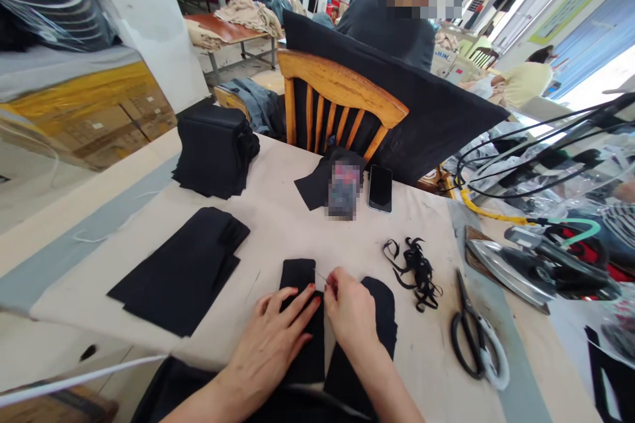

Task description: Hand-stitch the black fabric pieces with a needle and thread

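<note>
A narrow black fabric piece (299, 272) lies on the cloth-covered table in front of me. My left hand (278, 327) rests on it with fingers spread, pressing it flat. Just right of its upper edge, my right hand (347, 304) pinches a thin, needle-like item (321, 275), whose tip touches or nearly touches the fabric's edge. Another black piece with a rounded top (384, 297) lies partly beneath my right hand and forearm. To the left is a loose stack of black panels (178, 268).
A taller black fabric pile (213, 149) stands at the back left. Toward the back lie a phone (380, 189) and cloth. Black strips (417, 271), scissors (476, 337) and an iron (516, 268) are on the right. A wooden chair (342, 89) and a seated person are beyond.
</note>
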Motion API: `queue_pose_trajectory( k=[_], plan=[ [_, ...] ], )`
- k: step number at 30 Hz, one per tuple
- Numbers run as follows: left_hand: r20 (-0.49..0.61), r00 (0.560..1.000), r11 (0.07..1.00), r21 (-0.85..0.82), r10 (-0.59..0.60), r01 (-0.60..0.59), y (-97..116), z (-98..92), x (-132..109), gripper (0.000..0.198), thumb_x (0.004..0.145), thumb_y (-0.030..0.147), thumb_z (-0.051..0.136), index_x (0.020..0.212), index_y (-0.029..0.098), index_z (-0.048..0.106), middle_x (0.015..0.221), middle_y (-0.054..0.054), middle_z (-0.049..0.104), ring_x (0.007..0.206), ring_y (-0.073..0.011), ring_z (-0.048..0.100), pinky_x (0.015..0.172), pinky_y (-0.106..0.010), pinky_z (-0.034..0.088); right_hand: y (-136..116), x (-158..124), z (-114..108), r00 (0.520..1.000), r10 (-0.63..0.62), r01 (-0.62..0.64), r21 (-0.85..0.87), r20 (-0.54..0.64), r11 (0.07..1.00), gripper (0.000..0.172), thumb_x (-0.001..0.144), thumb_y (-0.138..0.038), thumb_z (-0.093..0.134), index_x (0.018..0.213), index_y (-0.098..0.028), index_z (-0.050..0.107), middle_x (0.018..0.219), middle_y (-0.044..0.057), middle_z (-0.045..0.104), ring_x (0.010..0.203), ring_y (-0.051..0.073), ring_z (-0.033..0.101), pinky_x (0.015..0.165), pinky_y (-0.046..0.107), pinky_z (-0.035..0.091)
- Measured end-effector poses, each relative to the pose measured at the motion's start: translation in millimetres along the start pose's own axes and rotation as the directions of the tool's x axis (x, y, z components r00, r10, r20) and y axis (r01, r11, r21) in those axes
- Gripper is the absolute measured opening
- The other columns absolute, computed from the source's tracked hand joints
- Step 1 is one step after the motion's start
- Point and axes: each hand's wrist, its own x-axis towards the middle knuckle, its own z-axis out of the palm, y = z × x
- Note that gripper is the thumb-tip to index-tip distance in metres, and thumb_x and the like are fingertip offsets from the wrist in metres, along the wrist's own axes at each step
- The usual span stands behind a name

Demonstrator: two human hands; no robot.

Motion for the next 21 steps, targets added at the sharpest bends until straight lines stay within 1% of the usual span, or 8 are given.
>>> queue_pose_trajectory(
  k=[5,9,11,13,14,16,18,21],
  plan=[
    [-0.001,1.000,1.000,-0.002,-0.011,0.011,2,-1.4,0,0.049,0.088,0.018,0.059,0.135,0.025,0.050,0.138,-0.003,0.059,0.117,-0.0321,0.046,0.090,-0.046,0.037,-3,23,0,0.982,-0.185,0.181,0.133,0.026,0.975,0.021,0.091,-0.016,0.049,0.093,-0.025,0.068,0.089,0.001,0.069,0.077,0.015,0.066,0.066,0.021,0.043],
    [-0.012,1.000,0.999,-0.035,-0.005,0.004,3,-0.5,1,0.049,0.088,0.019,0.060,0.136,0.026,0.049,0.143,-0.002,0.054,0.115,-0.0320,0.049,0.089,-0.048,0.040,-3,40,-3,0.988,-0.143,0.151,0.163,-0.063,0.975,0.029,0.092,-0.012,0.040,0.103,-0.015,0.067,0.094,0.010,0.066,0.082,0.020,0.065,0.071,0.027,0.046],
    [-0.025,1.000,0.998,-0.061,-0.010,0.008,4,0.5,1,0.045,0.089,0.020,0.059,0.133,0.025,0.051,0.139,-0.004,0.058,0.115,-0.0334,0.050,0.089,-0.050,0.042,-8,37,0,0.982,-0.183,0.190,0.213,-0.054,0.958,0.029,0.093,-0.013,0.039,0.105,-0.017,0.065,0.087,0.006,0.067,0.079,0.017,0.065,0.071,0.024,0.047],
    [-0.045,0.999,0.995,-0.099,-0.015,0.011,4,0.8,-2,0.038,0.090,0.023,0.058,0.128,0.024,0.056,0.131,-0.006,0.063,0.117,-0.0342,0.051,0.091,-0.053,0.043,-14,28,9,0.972,-0.236,0.230,0.264,-0.009,0.937,0.028,0.095,-0.015,0.037,0.098,-0.020,0.064,0.074,-0.001,0.066,0.064,0.012,0.064,0.062,0.019,0.047],
    [-0.056,0.998,0.992,-0.124,-0.013,0.006,4,0.2,-5,0.034,0.091,0.023,0.056,0.125,0.024,0.058,0.129,-0.006,0.065,0.119,-0.0330,0.052,0.094,-0.053,0.043,-16,22,14,0.970,-0.243,0.234,0.275,0.001,0.933,0.028,0.095,-0.016,0.036,0.095,-0.020,0.064,0.070,-0.002,0.065,0.059,0.011,0.062,0.058,0.019,0.046],
    [-0.087,0.996,0.983,-0.184,-0.018,0.002,0,-3.1,-13,0.028,0.094,0.022,0.050,0.120,0.024,0.060,0.130,-0.006,0.064,0.121,-0.0275,0.052,0.100,-0.047,0.043,-17,10,25,0.972,-0.233,0.228,0.272,-0.012,0.935,0.029,0.096,-0.016,0.033,0.094,-0.019,0.061,0.071,0.000,0.065,0.061,0.013,0.062,0.059,0.022,0.047],
    [-0.121,0.990,0.968,-0.249,-0.077,0.044,-6,-9.6,-23,0.026,0.097,0.019,0.043,0.115,0.022,0.061,0.131,-0.007,0.061,0.119,-0.0219,0.055,0.100,-0.038,0.045,-14,1,33,0.971,-0.236,0.237,0.254,-0.036,0.938,0.022,0.093,-0.016,0.037,0.096,-0.017,0.059,0.081,0.005,0.066,0.070,0.017,0.063,0.065,0.026,0.047],
    [-0.134,0.947,0.915,-0.329,-0.291,0.235,-19,-22.9,-29,0.024,0.098,0.018,0.037,0.107,0.017,0.059,0.113,-0.011,0.064,0.105,-0.0219,0.060,0.091,-0.037,0.051,-8,-5,36,0.962,-0.270,0.273,0.232,-0.045,0.934,0.014,0.087,-0.016,0.049,0.097,-0.018,0.059,0.092,0.006,0.064,0.077,0.018,0.061,0.069,0.027,0.046]
  ],
)
